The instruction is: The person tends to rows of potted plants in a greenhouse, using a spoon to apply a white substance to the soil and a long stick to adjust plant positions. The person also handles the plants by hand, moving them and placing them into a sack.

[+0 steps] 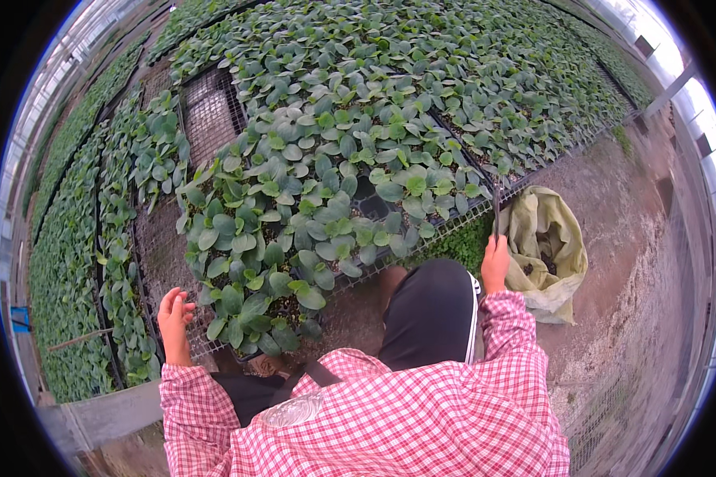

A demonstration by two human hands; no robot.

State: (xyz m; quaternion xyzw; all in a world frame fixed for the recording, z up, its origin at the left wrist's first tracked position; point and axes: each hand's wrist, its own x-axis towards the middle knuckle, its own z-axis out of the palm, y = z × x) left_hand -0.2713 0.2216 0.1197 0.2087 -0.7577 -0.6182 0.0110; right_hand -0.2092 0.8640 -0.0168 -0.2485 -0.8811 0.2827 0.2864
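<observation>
My left hand is raised beside the left edge of the nearest seedling tray, its fingers loosely curled and apart, with nothing in them. My right hand grips a thin, dark, long-handled tool pointing away from me; its exact kind cannot be told. Broad-leaved green seedlings crowd the trays before me, their leaves hiding most of the cells. A few bare black tray cells show among them. Right of my right hand, a pale green woven sack stands with its mouth open, dark clumps inside.
The trays rest on a wire-mesh bench, whose mesh also shows through a gap at the upper left. More seedling rows run along the left. A metal rail lies at my lower left. Bare ground extends to the right.
</observation>
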